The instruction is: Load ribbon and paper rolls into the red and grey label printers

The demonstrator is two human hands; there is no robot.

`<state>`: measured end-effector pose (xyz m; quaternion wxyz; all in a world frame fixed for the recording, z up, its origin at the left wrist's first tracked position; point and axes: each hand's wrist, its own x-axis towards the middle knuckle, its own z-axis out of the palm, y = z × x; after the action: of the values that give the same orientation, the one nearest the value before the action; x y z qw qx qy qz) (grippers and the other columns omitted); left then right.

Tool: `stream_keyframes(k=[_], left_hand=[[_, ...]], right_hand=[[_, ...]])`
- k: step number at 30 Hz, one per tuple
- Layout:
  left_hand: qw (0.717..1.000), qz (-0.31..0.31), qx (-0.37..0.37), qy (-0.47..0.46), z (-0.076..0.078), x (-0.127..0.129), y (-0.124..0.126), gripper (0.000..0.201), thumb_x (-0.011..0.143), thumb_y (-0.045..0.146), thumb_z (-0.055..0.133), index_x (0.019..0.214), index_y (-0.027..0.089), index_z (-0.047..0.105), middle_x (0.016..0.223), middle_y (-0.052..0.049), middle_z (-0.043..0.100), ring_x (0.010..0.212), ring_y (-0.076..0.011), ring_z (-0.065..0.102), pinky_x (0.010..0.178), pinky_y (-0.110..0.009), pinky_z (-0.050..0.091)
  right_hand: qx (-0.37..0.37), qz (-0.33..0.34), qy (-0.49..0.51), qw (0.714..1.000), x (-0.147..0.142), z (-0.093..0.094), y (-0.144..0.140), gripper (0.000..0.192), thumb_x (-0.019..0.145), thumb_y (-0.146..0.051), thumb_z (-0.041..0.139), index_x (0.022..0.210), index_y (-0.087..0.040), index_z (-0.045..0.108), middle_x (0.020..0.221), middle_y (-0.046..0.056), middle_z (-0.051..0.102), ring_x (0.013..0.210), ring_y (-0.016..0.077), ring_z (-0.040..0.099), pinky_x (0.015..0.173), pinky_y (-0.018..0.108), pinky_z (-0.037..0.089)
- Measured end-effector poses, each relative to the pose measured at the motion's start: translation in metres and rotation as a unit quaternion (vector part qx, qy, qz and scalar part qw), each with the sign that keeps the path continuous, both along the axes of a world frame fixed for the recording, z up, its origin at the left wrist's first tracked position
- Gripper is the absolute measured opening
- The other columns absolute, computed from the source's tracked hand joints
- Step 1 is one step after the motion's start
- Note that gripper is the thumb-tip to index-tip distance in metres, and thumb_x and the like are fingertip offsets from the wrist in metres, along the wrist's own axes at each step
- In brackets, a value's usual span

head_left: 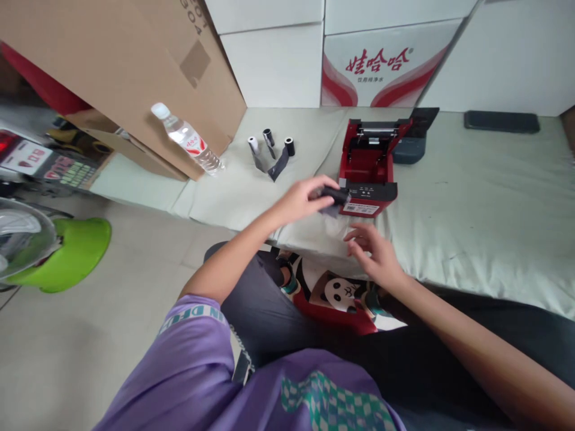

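My left hand grips a small black roll with a dark strip hanging from it, right at the front left corner of a red receipt printer. The printer sits on a pale green mat with its black lid tipped open toward the back. My right hand hovers below the printer with fingers apart and nothing in it. Farther back on the mat lie a white roll and two black rolls, one trailing a dark strip.
A plastic water bottle lies against a big cardboard box at left. White cartons line the back. A dark flat device lies at the far right. A green basin stands on the floor at left.
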<state>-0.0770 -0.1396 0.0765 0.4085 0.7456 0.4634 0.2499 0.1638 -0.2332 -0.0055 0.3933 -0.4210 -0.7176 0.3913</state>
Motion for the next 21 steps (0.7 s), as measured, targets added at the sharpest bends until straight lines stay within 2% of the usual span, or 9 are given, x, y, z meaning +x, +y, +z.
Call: stream_keyframes(k=[1,3,5,6,9,12,16,18,21], left_hand=[[0.999,0.039,0.010,-0.024,0.005,-0.011,0.016,0.029,0.097,0.026,0.066,0.125,0.032,0.068,0.134,-0.003,0.072,0.099,-0.0204,0.077,0.091,-0.042,0.064],[0.988,0.148,0.044,-0.023,0.014,-0.036,0.056,0.028,0.097,0.021,0.065,0.124,0.025,0.069,0.135,-0.005,0.070,0.101,-0.0215,0.078,0.092,-0.040,0.064],[0.968,0.241,0.070,-0.009,0.021,-0.061,0.104,0.033,0.099,0.016,0.057,0.131,0.019,0.066,0.132,-0.010,0.069,0.095,-0.0202,0.078,0.092,-0.039,0.063],[0.961,0.266,0.078,-0.002,0.024,-0.072,0.129,0.034,0.100,0.016,0.056,0.133,0.018,0.065,0.134,-0.012,0.068,0.097,-0.0213,0.078,0.092,-0.039,0.062],[0.947,0.300,0.091,0.069,0.029,-0.098,0.199,0.035,0.094,0.028,0.068,0.129,0.022,0.070,0.119,-0.010,0.076,0.100,-0.0252,0.077,0.092,-0.039,0.061],[0.937,0.296,0.081,0.165,0.028,-0.105,0.251,0.043,0.086,0.033,0.077,0.128,0.025,0.073,0.113,-0.008,0.079,0.108,-0.0297,0.075,0.099,-0.044,0.057],[0.916,0.245,0.072,0.308,0.011,-0.092,0.284,0.042,0.072,0.026,0.088,0.112,0.016,0.080,0.113,-0.015,0.079,0.123,-0.0359,0.068,0.110,-0.047,0.048],[0.904,0.226,0.062,0.359,-0.001,-0.082,0.287,0.041,0.070,0.021,0.089,0.109,0.011,0.079,0.116,-0.017,0.078,0.123,-0.0339,0.067,0.111,-0.045,0.048],[0.895,0.232,0.044,0.378,-0.012,-0.075,0.281,0.042,0.076,0.022,0.087,0.114,0.006,0.077,0.118,-0.016,0.077,0.118,-0.0254,0.065,0.110,-0.040,0.047]], right_hand=[[0.085,0.039,-0.076,0.993,0.000,-0.006,0.001,0.023,0.107,-0.033,0.053,0.127,-0.023,0.054,0.099,0.006,0.073,0.072,0.0163,0.071,0.060,0.029,0.053],[0.249,0.112,-0.210,0.939,-0.002,-0.017,0.004,0.016,0.106,-0.023,0.050,0.117,-0.020,0.060,0.092,0.007,0.072,0.073,0.0182,0.067,0.062,0.031,0.051],[0.338,0.128,-0.277,0.890,-0.004,-0.023,0.006,0.016,0.106,-0.019,0.047,0.111,-0.018,0.063,0.089,0.007,0.070,0.074,0.0193,0.065,0.061,0.031,0.047],[0.352,0.118,-0.292,0.882,-0.005,-0.025,0.007,0.017,0.106,-0.019,0.047,0.109,-0.017,0.063,0.088,0.007,0.069,0.074,0.0189,0.063,0.060,0.031,0.045],[0.346,0.082,-0.305,0.883,-0.008,-0.027,0.007,0.015,0.107,-0.019,0.047,0.105,-0.017,0.062,0.088,0.006,0.067,0.071,0.0173,0.060,0.058,0.030,0.042],[0.348,0.086,-0.309,0.881,-0.009,-0.026,0.007,0.015,0.106,-0.018,0.048,0.099,-0.018,0.060,0.087,0.005,0.065,0.072,0.0171,0.059,0.059,0.030,0.040],[0.331,0.099,-0.308,0.886,-0.008,-0.026,0.007,0.016,0.106,-0.016,0.047,0.095,-0.018,0.058,0.088,0.006,0.063,0.073,0.0173,0.057,0.061,0.030,0.040],[0.321,0.107,-0.310,0.888,-0.008,-0.025,0.007,0.016,0.106,-0.016,0.047,0.095,-0.018,0.059,0.088,0.006,0.064,0.072,0.0170,0.055,0.061,0.030,0.039],[0.315,0.111,-0.314,0.889,-0.007,-0.024,0.006,0.016,0.105,-0.016,0.049,0.093,-0.018,0.059,0.088,0.006,0.064,0.071,0.0169,0.055,0.060,0.030,0.039]])
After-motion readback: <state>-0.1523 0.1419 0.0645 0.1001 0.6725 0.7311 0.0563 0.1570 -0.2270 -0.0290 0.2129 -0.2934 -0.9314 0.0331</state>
